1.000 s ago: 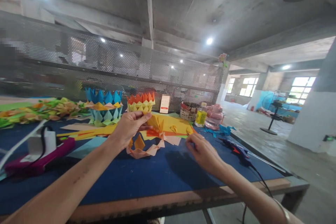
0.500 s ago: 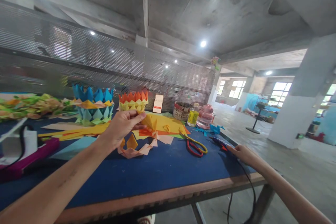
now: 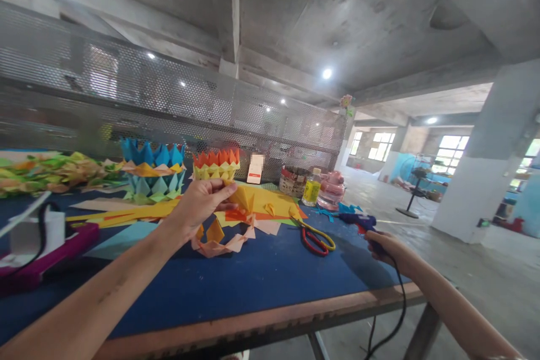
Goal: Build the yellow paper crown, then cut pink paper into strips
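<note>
My left hand [image 3: 201, 202] is raised over the blue table mat [image 3: 261, 275], pinching a folded yellow paper piece [image 3: 244, 198] between thumb and fingers. A chain of peach and orange folded paper units [image 3: 223, 242] hangs below it onto the mat. At the table's right edge my right hand [image 3: 386, 248] is closed round the handle of a blue glue gun [image 3: 356, 220], lifted off the mat, its black cord [image 3: 396, 304] trailing down over the edge. Red and yellow scissors [image 3: 316, 235] lie between the two hands.
Folded paper crowns, blue [image 3: 152, 171] and orange-yellow [image 3: 216, 164], stand at the back before a perforated metal screen. Loose coloured sheets [image 3: 126, 211], a small basket [image 3: 293, 181], a yellow bottle [image 3: 311, 188] and a pink container [image 3: 330, 191] sit behind. A magenta device [image 3: 46, 253] lies left.
My right hand left the scissors, reached to the table's right edge, closed on the glue gun and lifted it. My left hand kept holding the yellow piece.
</note>
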`<action>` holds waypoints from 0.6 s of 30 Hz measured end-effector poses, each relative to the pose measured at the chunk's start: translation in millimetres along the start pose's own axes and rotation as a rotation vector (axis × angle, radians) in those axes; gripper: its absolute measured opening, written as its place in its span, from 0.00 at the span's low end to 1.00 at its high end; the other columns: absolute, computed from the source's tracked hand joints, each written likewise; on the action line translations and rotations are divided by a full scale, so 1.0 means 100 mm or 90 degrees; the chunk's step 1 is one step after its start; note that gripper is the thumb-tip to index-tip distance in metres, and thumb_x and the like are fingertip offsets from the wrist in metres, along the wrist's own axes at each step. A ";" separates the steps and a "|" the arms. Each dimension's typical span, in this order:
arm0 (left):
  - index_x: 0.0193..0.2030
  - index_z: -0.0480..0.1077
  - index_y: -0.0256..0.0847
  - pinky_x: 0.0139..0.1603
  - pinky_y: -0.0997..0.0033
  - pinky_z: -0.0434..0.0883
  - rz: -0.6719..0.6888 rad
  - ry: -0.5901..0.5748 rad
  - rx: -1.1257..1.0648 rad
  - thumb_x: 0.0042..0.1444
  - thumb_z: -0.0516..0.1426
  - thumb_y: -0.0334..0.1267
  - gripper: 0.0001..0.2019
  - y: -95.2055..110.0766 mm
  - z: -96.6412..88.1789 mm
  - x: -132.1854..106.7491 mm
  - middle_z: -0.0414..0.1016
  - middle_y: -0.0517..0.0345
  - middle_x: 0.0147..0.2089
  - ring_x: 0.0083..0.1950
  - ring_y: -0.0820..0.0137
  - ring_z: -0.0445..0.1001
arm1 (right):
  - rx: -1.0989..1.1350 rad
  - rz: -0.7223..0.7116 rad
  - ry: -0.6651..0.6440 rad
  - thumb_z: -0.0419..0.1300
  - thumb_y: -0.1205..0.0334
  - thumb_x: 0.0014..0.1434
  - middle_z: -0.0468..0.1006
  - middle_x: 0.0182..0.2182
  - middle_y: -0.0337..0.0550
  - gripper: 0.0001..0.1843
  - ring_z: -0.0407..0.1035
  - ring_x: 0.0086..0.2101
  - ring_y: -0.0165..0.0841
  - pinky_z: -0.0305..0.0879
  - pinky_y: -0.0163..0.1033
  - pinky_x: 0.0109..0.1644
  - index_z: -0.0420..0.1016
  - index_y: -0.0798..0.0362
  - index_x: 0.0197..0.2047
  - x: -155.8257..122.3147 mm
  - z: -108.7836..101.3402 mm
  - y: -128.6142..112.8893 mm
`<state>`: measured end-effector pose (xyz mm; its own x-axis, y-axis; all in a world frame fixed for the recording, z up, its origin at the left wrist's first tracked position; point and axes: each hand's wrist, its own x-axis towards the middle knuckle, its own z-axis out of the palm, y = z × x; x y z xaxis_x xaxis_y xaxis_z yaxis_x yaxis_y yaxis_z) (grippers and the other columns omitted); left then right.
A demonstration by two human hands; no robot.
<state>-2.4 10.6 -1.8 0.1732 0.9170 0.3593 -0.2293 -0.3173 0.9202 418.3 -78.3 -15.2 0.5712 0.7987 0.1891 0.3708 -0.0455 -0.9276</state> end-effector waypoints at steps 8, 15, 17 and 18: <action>0.26 0.76 0.40 0.36 0.71 0.79 0.037 0.059 0.057 0.44 0.67 0.44 0.10 0.07 0.00 -0.01 0.81 0.58 0.30 0.30 0.69 0.79 | 0.197 -0.049 -0.135 0.70 0.63 0.43 0.80 0.35 0.45 0.13 0.73 0.27 0.29 0.64 0.26 0.17 0.76 0.54 0.34 -0.16 0.76 -0.53; 0.33 0.74 0.35 0.37 0.68 0.77 0.056 0.141 0.150 0.57 0.63 0.40 0.09 0.14 -0.24 0.14 0.77 0.61 0.29 0.29 0.73 0.77 | 0.245 -0.297 -0.256 0.70 0.45 0.44 0.79 0.33 0.45 0.27 0.64 0.22 0.26 0.63 0.31 0.20 0.76 0.56 0.41 -0.54 1.91 -0.90; 0.37 0.73 0.34 0.38 0.66 0.77 0.047 0.145 0.171 0.61 0.60 0.39 0.09 0.14 -0.29 0.17 0.77 0.59 0.33 0.32 0.73 0.77 | 0.234 -0.336 -0.293 0.67 0.42 0.47 0.76 0.28 0.42 0.28 0.60 0.18 0.24 0.60 0.32 0.19 0.77 0.57 0.42 -0.61 2.14 -0.92; 0.39 0.73 0.34 0.38 0.66 0.76 0.041 0.143 0.180 0.62 0.59 0.39 0.09 0.14 -0.31 0.19 0.77 0.59 0.35 0.33 0.73 0.77 | 0.223 -0.350 -0.310 0.66 0.41 0.49 0.75 0.26 0.40 0.28 0.59 0.18 0.24 0.59 0.32 0.19 0.77 0.57 0.42 -0.65 2.22 -0.92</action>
<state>-32.3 30.8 13.2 -0.0546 0.9133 0.4035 0.0457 -0.4014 0.9148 185.1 7.4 -13.9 -0.0384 0.8274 0.5604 0.2092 0.5550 -0.8051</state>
